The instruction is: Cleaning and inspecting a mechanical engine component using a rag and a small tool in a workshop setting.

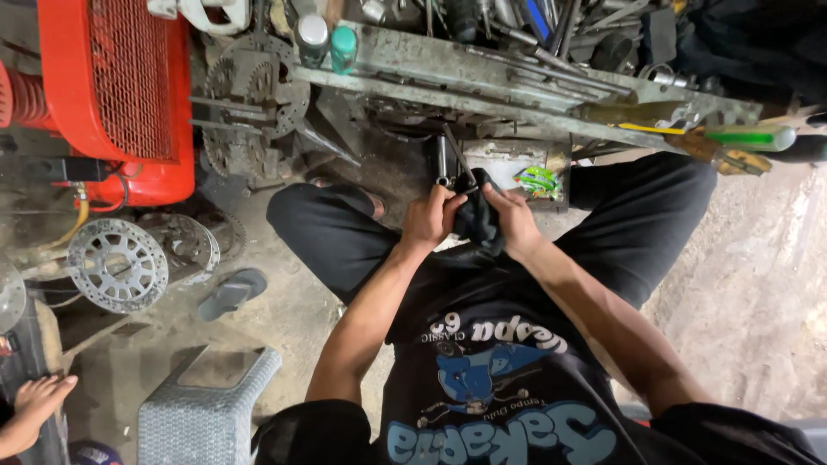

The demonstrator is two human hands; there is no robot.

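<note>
- While both hands work at knee height, left hand (428, 218) is closed round a short metal tube (443, 164); right hand (512, 220) is clenched on a dark rag (476, 217).
- Tube: looks stiff, heavy-ish, prob. greasy; grip mid-shaft.
- Rag: soft, light; sits btwn the hands, touching both.

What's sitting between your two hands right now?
In the head view, a dark cloth is bunched between the left hand and right hand, with a metal tube sticking up by the left hand.
</note>
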